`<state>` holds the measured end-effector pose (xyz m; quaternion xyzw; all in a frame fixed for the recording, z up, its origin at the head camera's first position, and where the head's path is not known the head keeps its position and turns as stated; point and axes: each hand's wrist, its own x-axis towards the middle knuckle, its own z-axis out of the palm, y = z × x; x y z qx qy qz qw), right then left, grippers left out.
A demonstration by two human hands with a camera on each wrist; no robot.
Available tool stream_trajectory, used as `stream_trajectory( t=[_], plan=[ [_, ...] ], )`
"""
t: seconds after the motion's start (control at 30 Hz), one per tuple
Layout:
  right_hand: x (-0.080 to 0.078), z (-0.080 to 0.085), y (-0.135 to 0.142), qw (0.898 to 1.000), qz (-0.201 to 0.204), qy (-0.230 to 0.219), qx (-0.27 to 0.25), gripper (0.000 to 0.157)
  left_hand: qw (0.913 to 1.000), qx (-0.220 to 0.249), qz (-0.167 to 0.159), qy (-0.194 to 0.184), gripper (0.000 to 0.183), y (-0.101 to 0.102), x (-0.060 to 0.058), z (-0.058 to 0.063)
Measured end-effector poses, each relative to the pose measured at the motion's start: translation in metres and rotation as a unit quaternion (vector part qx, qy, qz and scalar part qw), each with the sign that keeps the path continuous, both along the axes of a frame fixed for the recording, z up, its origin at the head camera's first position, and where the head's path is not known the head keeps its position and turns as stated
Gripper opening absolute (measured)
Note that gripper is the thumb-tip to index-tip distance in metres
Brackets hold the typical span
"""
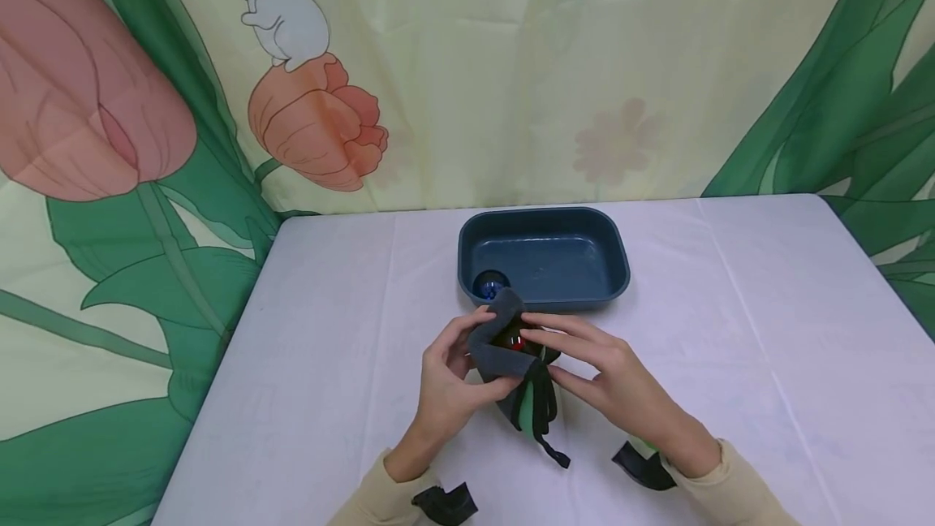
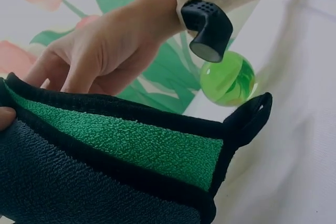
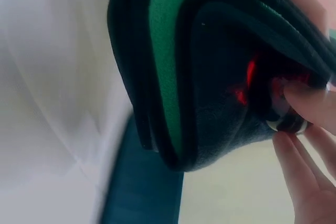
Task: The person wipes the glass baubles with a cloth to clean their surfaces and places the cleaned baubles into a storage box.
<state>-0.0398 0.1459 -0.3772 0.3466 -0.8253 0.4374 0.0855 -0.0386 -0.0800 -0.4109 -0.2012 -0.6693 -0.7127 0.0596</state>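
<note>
A dark grey and green towel [image 1: 504, 360] with black edging and a hanging loop is folded around a shiny red ball [image 1: 515, 342] above the table. My left hand [image 1: 456, 372] grips the towel from the left, thumb on the near side. From the right, my right hand [image 1: 609, 368] curls its fingers over the red ball and the towel's fold. In the right wrist view, fingertips pinch the dark, glossy ball [image 3: 278, 98] inside the towel [image 3: 215, 82]; which hand they belong to is hard to tell. The towel's green face [image 2: 136, 135] shows in the left wrist view.
Behind the hands stands a dark blue tray [image 1: 562, 299], with a blue glass ball [image 1: 490, 284] in its near left corner. A clear green ball [image 2: 227, 78] lies by my right wrist, mostly hidden in the head view. A white cloth [image 1: 329, 331] covers the table.
</note>
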Motion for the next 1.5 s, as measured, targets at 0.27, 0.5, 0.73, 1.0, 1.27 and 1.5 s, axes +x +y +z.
stream_trajectory(
  t=[0.27,0.5,0.73,1.0,1.27,1.5],
  plan=[
    [-0.0026,-0.0010,-0.0024,0.999,0.004,0.034,-0.015,0.075,0.9998,0.015,0.006,-0.014,0.063,-0.0009,-0.0001,-0.0008],
    [-0.0025,-0.0005,-0.0046,0.999,-0.014,0.011,-0.031,0.075,0.9998,0.017,0.007,-0.004,0.064,-0.0011,-0.0013,-0.0003],
    [-0.0015,-0.0014,-0.0053,0.994,-0.029,-0.083,-0.070,0.066,0.9998,0.014,0.003,0.015,0.063,0.0001,-0.0020,-0.0006],
    [-0.0012,0.0034,-0.0016,0.998,-0.019,-0.059,-0.026,0.073,0.9995,0.026,0.013,0.008,0.060,-0.0011,-0.0005,-0.0010],
    [-0.0012,0.0030,-0.0016,0.999,-0.004,-0.029,-0.014,0.073,0.9995,0.030,0.009,0.007,0.061,0.0002,-0.0003,-0.0025],
    [-0.0009,0.0000,-0.0030,0.999,-0.009,-0.033,-0.027,0.073,0.9994,0.032,0.005,0.010,0.062,0.0010,0.0003,-0.0024]
  ],
)
